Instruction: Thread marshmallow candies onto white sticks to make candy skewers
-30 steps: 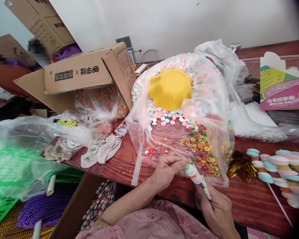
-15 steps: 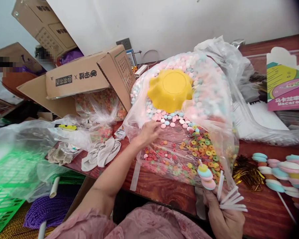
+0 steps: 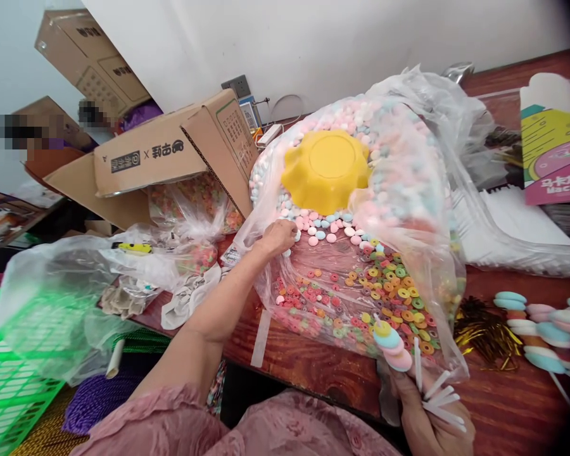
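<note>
My left hand (image 3: 281,237) reaches to the near edge of the pastel candies (image 3: 331,238), its fingers curled in on a pale candy (image 3: 297,235); how many it holds is hidden. In my right hand (image 3: 430,411), at the table's front edge, is a candy skewer (image 3: 391,347) with yellow, blue and pink pieces threaded on it. The same hand grips several white sticks (image 3: 441,398) that fan out to the right. Ring-shaped candies (image 3: 399,278) lie in the clear plastic bag between the hands. An upturned yellow bowl (image 3: 327,166) rests on the pastel candies.
A cardboard box (image 3: 171,142) lies open at the left with bagged candy rings. Finished-looking candy skewers (image 3: 546,332) and gold tinsel (image 3: 487,332) lie at the right. A printed carton (image 3: 555,149) stands behind. A green basket (image 3: 19,354) is at lower left.
My left hand has drawn slightly left and up, and its fingers have curled in at the candies. My right hand keeps the skewer and sticks. The view has shifted a little.
</note>
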A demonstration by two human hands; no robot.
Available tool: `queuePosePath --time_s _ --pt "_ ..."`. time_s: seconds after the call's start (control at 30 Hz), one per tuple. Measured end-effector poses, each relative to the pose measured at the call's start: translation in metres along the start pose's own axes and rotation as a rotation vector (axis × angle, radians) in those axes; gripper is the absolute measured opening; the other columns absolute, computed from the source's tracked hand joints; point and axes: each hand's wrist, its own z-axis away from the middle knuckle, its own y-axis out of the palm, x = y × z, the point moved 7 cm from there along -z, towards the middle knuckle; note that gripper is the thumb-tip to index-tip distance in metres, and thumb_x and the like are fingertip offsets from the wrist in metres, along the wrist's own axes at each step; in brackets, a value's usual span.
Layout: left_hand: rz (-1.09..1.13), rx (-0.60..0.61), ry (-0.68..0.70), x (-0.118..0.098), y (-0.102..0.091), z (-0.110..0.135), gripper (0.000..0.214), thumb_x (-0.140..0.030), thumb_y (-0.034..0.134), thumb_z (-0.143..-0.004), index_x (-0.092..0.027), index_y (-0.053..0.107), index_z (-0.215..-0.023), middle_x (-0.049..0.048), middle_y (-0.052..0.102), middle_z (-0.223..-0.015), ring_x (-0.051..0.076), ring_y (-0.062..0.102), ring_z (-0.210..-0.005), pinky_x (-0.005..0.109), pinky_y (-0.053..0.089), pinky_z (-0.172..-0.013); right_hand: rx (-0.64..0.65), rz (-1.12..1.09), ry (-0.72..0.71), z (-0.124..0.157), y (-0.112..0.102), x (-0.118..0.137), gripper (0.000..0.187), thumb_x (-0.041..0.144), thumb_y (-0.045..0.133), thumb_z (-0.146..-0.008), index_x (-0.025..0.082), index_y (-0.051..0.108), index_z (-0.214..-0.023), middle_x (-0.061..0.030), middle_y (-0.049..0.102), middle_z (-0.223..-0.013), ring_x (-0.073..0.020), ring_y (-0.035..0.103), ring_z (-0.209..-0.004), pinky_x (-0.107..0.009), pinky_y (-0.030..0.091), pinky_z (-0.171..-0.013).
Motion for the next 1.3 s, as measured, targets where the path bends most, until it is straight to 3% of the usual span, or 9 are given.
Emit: queuePosePath --time_s 0.17,0.33,0.47,0.63,0.9,1.03,1.13,1.2,1.3 --pt "-0.019 -0.048 0.005 -0.001 0.001 0.0 0.032 -0.013 0.046 -0.086 -0.015 0.068 -0.108 0.0137 0.067 -0.108 0.025 0.061 -0.1 0.036 0.047 -0.089 0.001 -0.006 -0.016 0.001 0.0 -0.002 0.017 0.026 0.059 -0.094 0.017 0.074 -0.096 0.0032 0.056 -0.057 -0.0152 0.066 -0.057 -0.021 0.056 -0.065" --pt "-0.01 -0.01 0.102 -0.001 -0.001 0.006 0.028 -0.006 0.046 -0.081 -0.015 0.07 -0.093 0.0099 0.062 -0.1 0.021 0.06 -0.091 0.032 0.048 -0.087 0.025 0.028 -0.063 0.001 -0.001 -0.001 0.021 0.027 0.056 -0.096 0.017 0.074 -0.098 -0.0018 0.073 -0.078 -0.0152 0.07 -0.065 -0.018 0.056 -0.066" --pt "-0.001 0.021 0.137 -0.001 -0.001 0.008 0.02 -0.011 0.06 -0.075 -0.017 0.069 -0.092 0.0064 0.06 -0.1 0.02 0.059 -0.091 0.031 0.049 -0.087 0.026 0.051 -0.03 0.0 0.0 -0.004 0.022 0.03 0.056 -0.096 0.017 0.074 -0.096 -0.0011 0.072 -0.073 -0.0156 0.07 -0.064 -0.018 0.056 -0.067" --pt "0.002 -0.056 0.054 -0.002 0.001 0.01 0.019 -0.028 0.063 -0.083 -0.014 0.066 -0.096 0.0108 0.058 -0.105 0.025 0.057 -0.099 0.039 0.047 -0.092 0.032 0.034 -0.02 -0.002 0.001 -0.001 0.02 0.03 0.057 -0.095 0.018 0.073 -0.095 -0.0024 0.074 -0.078 -0.0166 0.071 -0.067 -0.02 0.057 -0.07" --pt "0.101 -0.143 0.102 -0.018 -0.003 0.017 0.005 -0.017 0.063 -0.078 -0.016 0.063 -0.084 0.011 0.061 -0.104 0.027 0.053 -0.11 0.041 0.044 -0.097 0.05 0.011 0.03 0.004 0.001 -0.009 0.021 0.033 0.058 -0.095 0.019 0.074 -0.096 -0.0019 0.07 -0.074 -0.0169 0.067 -0.064 -0.022 0.056 -0.068" --pt "0.335 -0.159 0.158 -0.04 -0.006 0.039 0.007 -0.009 0.06 -0.074 -0.016 0.057 -0.075 0.0025 0.061 -0.078 0.015 0.057 -0.079 0.028 0.048 -0.075 0.008 -0.026 0.028 0.002 0.002 -0.005 0.019 0.029 0.057 -0.095 0.018 0.074 -0.095 0.0021 0.062 -0.062 -0.012 0.056 -0.051 -0.019 0.051 -0.056" --pt "0.889 -0.168 0.116 -0.058 -0.006 0.069 0.018 -0.02 0.071 -0.073 -0.016 0.058 -0.085 -0.0016 0.061 -0.074 0.01 0.056 -0.066 0.021 0.046 -0.06 0.026 -0.006 0.006 -0.001 0.004 0.0 0.02 0.025 0.056 -0.095 0.017 0.073 -0.098 0.0022 0.062 -0.063 -0.0117 0.055 -0.05 -0.02 0.048 -0.052" --pt "1.276 -0.085 0.044 -0.071 0.003 0.091 0.04 -0.023 0.082 -0.063 -0.016 0.061 -0.095 -0.0017 0.066 -0.076 0.01 0.061 -0.066 0.021 0.049 -0.06 0.051 0.006 -0.023 -0.003 0.005 0.003 0.019 0.023 0.054 -0.095 0.017 0.072 -0.097 0.0025 0.062 -0.062 -0.0113 0.054 -0.048 -0.02 0.046 -0.05" --pt "1.533 0.083 -0.066 -0.091 0.018 0.12 0.049 -0.024 0.091 -0.051 -0.014 0.066 -0.092 0.0004 0.071 -0.076 0.013 0.066 -0.066 0.025 0.054 -0.062 0.125 0.031 -0.09 -0.001 0.006 0.006 0.019 0.017 0.051 -0.092 0.017 0.07 -0.096 0.0016 0.063 -0.064 -0.0118 0.056 -0.05 -0.02 0.046 -0.05"
